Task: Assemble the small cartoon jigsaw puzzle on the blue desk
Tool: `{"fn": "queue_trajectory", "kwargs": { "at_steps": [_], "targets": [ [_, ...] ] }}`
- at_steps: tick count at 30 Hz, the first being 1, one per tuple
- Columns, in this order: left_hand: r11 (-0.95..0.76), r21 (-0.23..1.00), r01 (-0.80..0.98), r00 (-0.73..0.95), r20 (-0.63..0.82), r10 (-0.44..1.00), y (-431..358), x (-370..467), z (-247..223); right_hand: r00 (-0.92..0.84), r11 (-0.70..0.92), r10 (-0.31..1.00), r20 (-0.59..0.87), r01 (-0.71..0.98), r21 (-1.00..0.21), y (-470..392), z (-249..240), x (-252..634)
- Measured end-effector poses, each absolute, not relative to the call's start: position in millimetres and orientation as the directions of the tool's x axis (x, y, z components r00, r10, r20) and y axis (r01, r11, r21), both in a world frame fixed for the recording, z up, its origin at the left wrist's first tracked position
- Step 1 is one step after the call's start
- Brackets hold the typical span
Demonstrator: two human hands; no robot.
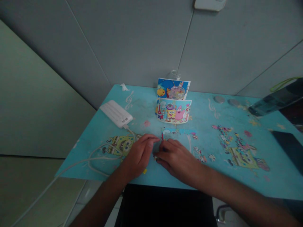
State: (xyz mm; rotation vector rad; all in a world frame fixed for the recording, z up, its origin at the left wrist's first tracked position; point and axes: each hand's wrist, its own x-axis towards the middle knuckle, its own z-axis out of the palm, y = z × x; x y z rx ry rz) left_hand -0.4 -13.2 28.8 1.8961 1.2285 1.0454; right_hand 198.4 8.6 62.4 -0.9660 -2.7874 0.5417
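A partly joined jigsaw puzzle [180, 130] lies at the middle of the table, showing a strip of top edge and a left corner. My left hand [142, 153] rests at its left side, fingers stretched out and touching near the red bit of the corner. Curled over the table just below that corner is my right hand [175, 154]. Its thumb and fingers pinch a small puzzle piece [155, 158], mostly hidden. Loose puzzle pieces [200, 154] are scattered right of this hand. A yellow piece [145, 171] sits below my left wrist.
Behind the puzzle a cartoon picture card [174, 111] stands propped by a clear cup [177, 92]. A white power bank [116, 113] with a cable [82, 161] lies left. More pieces [224, 137], a phone [287, 148], a bottle [274, 101] and round lids [219, 99] are right.
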Motion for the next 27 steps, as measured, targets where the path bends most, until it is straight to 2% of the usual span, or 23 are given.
{"fn": "queue_trajectory", "kwargs": {
  "at_steps": [10,21,27],
  "targets": [
    [-0.370,0.829,0.419,0.266,0.278,0.923,-12,0,30,-0.774,0.670,0.633,0.017,0.538,-0.511,17,54,202],
    [-0.374,0.828,0.418,0.283,0.272,0.920,-12,2,30,-0.757,0.663,0.653,0.021,0.558,-0.499,14,54,203],
    [-0.381,0.819,0.429,0.295,0.272,0.916,-13,3,29,-0.753,0.647,0.656,0.050,0.527,-0.551,15,47,202]
  ]
}}
